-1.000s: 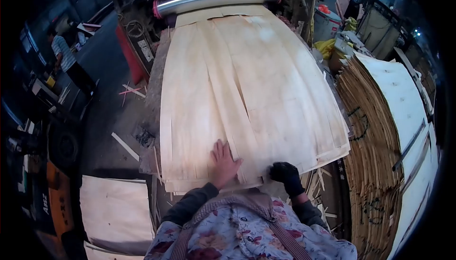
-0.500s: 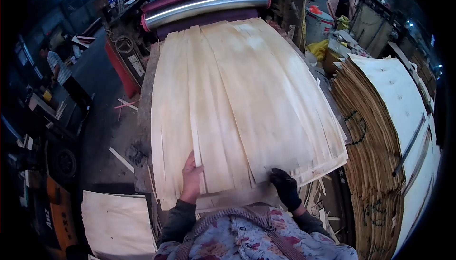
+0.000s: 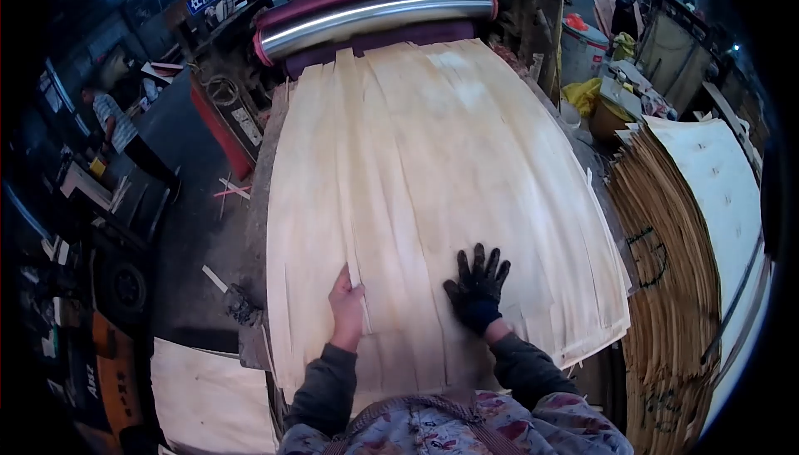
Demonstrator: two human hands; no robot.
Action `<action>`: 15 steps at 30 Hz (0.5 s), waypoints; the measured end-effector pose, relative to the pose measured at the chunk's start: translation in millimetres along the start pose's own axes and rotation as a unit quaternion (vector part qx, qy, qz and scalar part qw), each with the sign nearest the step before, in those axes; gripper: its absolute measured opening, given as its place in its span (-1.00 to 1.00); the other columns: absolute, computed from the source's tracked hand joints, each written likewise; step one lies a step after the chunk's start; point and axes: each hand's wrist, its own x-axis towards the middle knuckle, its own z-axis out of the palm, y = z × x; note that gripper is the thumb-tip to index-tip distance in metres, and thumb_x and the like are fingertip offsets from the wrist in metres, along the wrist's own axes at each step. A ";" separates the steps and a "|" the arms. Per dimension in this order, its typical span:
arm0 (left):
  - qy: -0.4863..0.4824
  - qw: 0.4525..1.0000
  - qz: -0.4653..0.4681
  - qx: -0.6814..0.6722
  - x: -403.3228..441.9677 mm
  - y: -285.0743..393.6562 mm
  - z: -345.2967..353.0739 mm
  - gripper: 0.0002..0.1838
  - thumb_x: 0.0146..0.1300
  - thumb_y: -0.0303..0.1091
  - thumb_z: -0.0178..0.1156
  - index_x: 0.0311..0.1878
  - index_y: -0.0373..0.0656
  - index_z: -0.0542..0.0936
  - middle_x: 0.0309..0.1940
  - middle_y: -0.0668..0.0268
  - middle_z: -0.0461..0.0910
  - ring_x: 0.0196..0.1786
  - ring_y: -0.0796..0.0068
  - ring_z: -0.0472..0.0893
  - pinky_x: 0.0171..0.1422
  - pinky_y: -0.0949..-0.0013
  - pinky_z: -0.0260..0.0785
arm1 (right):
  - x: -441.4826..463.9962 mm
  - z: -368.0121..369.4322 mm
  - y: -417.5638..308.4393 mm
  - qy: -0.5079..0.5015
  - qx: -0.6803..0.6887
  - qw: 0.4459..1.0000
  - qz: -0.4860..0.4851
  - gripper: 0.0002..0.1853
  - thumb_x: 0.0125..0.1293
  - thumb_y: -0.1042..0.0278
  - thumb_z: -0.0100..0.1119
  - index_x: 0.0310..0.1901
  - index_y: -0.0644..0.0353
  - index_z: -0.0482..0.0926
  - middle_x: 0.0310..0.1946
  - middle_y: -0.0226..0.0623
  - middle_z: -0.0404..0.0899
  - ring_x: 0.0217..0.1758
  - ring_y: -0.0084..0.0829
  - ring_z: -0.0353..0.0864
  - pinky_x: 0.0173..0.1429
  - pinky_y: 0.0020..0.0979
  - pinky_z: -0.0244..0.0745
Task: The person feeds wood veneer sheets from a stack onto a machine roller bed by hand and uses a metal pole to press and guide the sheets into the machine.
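Observation:
Thin pale wood veneer sheets (image 3: pixel 466 164) lie spread in front of me, with long splits and overlapping strips running lengthwise. My left hand (image 3: pixel 347 305), bare, pinches the edge of a narrow veneer strip (image 3: pixel 349 243) left of the middle. To its right, my right hand (image 3: pixel 478 287) in a dark glove lies flat on the veneer with its fingers spread. Beyond the far end of the sheets is a shiny metal roller (image 3: pixel 374 18) with dark red rollers around it.
Stacked brown-edged sheets (image 3: pixel 666 264) stand at the right. Another veneer stack (image 3: pixel 212 397) is at the lower left, beside an orange machine (image 3: pixel 116 363). A person (image 3: pixel 116 126) stands at the far left. A bucket (image 3: pixel 583 51) sits at the back right.
My left hand moved left from lying flat and closed on a strip. My right hand moved from the near edge onto the sheets and spread open. The veneer's far end now shows in front of the rollers.

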 end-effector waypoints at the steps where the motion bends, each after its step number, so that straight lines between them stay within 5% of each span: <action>1: 0.003 1.000 -0.003 -0.002 14.0 -3.0 2.0 -0.34 0.07 -0.81 -0.09 0.34 -0.38 0.25 0.17 0.17 0.47 0.10 0.48 0.51 0.16 0.49 0.34 | 13.7 2.3 -1.6 0.005 0.005 1.000 0.003 -0.26 0.21 -0.17 0.03 0.39 -0.04 0.17 0.47 -0.04 -0.12 0.51 0.22 -0.35 0.41 0.33 -0.53; 12: 0.014 0.999 -0.038 0.032 208.4 18.2 23.8 -0.36 0.07 -0.79 0.02 0.31 -0.38 0.29 0.05 0.16 0.54 -0.05 0.49 0.57 0.02 0.51 0.41 | 177.6 49.1 -25.6 0.049 -0.002 0.998 0.050 -0.31 0.27 -0.13 -0.10 0.37 0.02 0.21 0.47 -0.03 -0.13 0.51 0.21 -0.38 0.38 0.38 -0.59; 15: 0.026 0.987 -0.013 0.156 289.5 15.1 12.5 -0.41 0.11 -0.61 0.15 0.28 -0.34 0.34 -0.01 0.16 0.57 -0.11 0.48 0.58 0.00 0.45 0.43 | 238.5 52.4 -28.9 0.019 0.006 0.997 0.074 -0.33 0.28 -0.16 -0.15 0.37 -0.03 0.22 0.48 -0.08 -0.15 0.51 0.21 -0.40 0.37 0.38 -0.59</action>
